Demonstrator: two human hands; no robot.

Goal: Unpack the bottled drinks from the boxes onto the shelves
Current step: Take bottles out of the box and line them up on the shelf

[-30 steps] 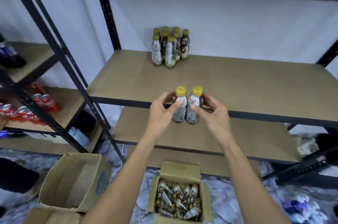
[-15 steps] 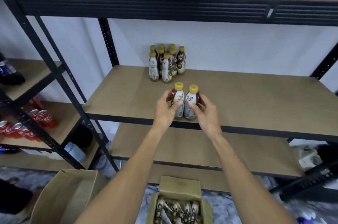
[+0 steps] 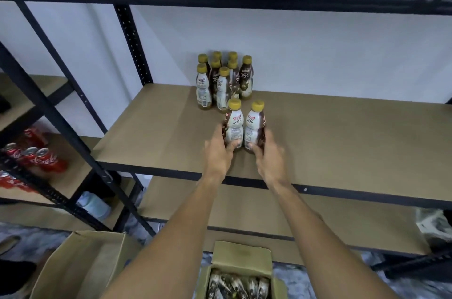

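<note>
At centre frame, two yellow-capped bottles are held upright, side by side, over the front half of the middle shelf (image 3: 342, 142). The left hand (image 3: 219, 152) grips the lower body of the left bottle (image 3: 234, 126), with the thumb laid across the label and the fingers wrapped round behind. The right hand (image 3: 269, 154) grips the right bottle (image 3: 254, 127) in the same manner. Both bases are hidden by the hands, so contact with the board cannot be confirmed.

Just behind the pair, toward upper centre, a cluster of bottles (image 3: 223, 83) of the same kind stands upright at the back of that shelf, close to the white wall (image 3: 318, 54).

At bottom centre, on the floor below the forearms, an open box (image 3: 242, 257) contains more packed bottles (image 3: 238, 285). A second box (image 3: 61, 274) sits at lower left, flaps open, interior not fully visible.

At the left edge, red cans (image 3: 45, 160) lie on their sides on a neighbouring rack (image 3: 80, 149).
</note>
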